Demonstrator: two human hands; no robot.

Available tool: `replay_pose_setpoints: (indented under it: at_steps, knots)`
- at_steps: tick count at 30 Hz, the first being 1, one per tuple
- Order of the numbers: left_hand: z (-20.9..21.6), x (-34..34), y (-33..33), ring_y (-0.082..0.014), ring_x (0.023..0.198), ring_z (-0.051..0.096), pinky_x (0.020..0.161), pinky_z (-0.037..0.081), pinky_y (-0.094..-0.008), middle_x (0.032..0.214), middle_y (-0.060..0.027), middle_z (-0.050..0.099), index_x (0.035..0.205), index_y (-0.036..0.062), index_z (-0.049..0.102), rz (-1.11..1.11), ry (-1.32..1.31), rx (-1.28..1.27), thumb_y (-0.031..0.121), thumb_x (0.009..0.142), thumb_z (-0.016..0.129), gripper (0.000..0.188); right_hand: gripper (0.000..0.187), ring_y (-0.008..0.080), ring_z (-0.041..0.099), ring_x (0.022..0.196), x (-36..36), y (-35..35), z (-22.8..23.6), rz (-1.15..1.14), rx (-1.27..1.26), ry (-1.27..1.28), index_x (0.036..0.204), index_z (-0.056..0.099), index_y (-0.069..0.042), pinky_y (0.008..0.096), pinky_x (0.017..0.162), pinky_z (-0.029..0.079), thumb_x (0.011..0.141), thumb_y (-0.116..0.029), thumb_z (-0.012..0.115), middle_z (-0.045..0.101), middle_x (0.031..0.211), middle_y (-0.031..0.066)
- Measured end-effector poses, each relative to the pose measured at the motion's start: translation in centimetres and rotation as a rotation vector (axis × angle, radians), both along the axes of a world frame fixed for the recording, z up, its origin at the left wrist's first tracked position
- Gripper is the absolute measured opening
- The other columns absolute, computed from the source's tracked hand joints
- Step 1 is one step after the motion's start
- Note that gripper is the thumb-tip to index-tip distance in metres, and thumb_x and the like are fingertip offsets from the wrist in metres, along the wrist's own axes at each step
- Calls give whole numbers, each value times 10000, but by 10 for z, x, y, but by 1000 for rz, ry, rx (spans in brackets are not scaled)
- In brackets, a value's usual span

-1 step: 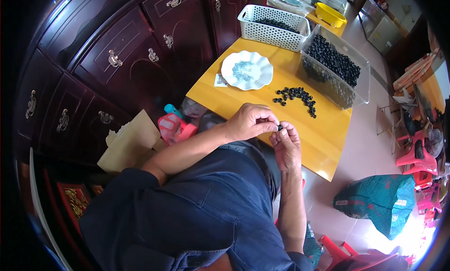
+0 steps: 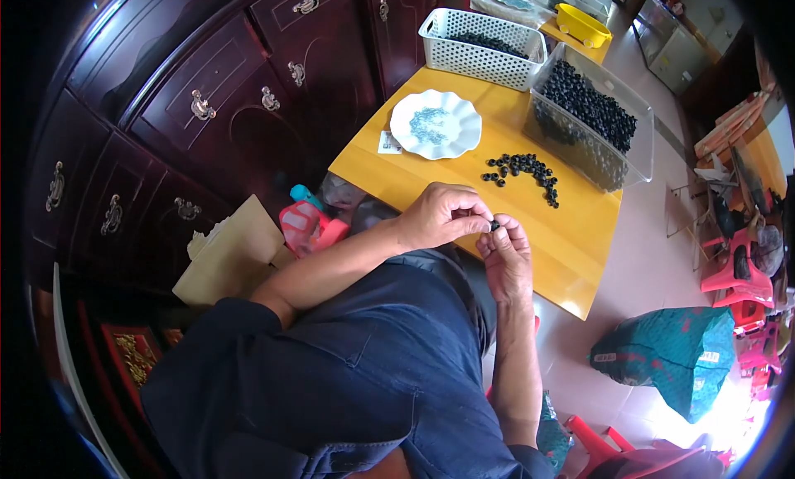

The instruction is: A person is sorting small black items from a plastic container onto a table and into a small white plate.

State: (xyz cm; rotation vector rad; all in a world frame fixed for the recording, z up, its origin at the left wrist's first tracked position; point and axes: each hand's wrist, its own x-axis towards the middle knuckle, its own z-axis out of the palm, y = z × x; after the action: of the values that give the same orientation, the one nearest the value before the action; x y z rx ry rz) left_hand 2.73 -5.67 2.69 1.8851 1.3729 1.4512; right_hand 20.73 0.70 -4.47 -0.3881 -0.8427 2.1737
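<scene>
My left hand (image 2: 447, 216) and my right hand (image 2: 508, 262) meet over the near edge of the yellow table (image 2: 563, 259). Between their closed fingertips sits a small black round piece (image 2: 495, 226), mostly covered by the fingers. Both hands pinch it, thumbs against forefingers. Just beyond them, a loose cluster of similar black pieces (image 2: 523, 164) lies on the tabletop. Farther left stands a white scalloped plate (image 2: 464, 131), holding many tiny pale-blue bits (image 2: 428, 125), too small to make out singly.
A clear plastic bin (image 2: 580, 154) heaped with black pieces stands at the table's right edge. Behind it are a white perforated basket (image 2: 484, 63) and a yellow tub (image 2: 583, 25). Dark wooden cabinets (image 2: 207, 90) line the left. A green sack (image 2: 662, 355) rests on the floor.
</scene>
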Motion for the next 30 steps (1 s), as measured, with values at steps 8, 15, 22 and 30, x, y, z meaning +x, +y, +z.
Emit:
replay_pose_setpoints:
  at_steps: [8, 15, 22, 30]
  knots:
    - [1, 1, -1, -255, 723, 662, 635, 493, -322, 791, -107, 672, 892, 15, 711, 12, 56, 26, 53, 836, 737, 72, 216, 145, 651, 850, 2, -1, 6, 21, 17, 0, 1141, 643, -70, 299, 822, 545, 939, -129, 693, 676, 980, 23]
    - [-5, 5, 1, -206, 655, 632, 591, 474, -310, 748, -86, 658, 871, 19, 712, 55, 37, 130, 109, 845, 773, 112, 213, 143, 654, 834, 2, 0, 8, 45, 14, 13, 1130, 648, -69, 296, 814, 546, 933, -133, 703, 678, 980, 23]
    - [-3, 7, 2, -210, 645, 623, 587, 470, -311, 749, -83, 652, 873, 18, 708, 41, 83, 134, 107, 843, 773, 115, 200, 128, 657, 846, 3, 0, 9, 45, 17, 21, 1130, 647, -73, 289, 816, 548, 947, -140, 690, 678, 973, 16]
    - [6, 5, -4, -240, 734, 653, 670, 498, -311, 815, -88, 666, 901, 26, 700, 2, 161, 132, 42, 818, 765, 107, 214, 128, 654, 877, 2, -4, 14, 77, -34, 94, 1134, 645, -73, 302, 826, 551, 947, -166, 689, 676, 956, 13]
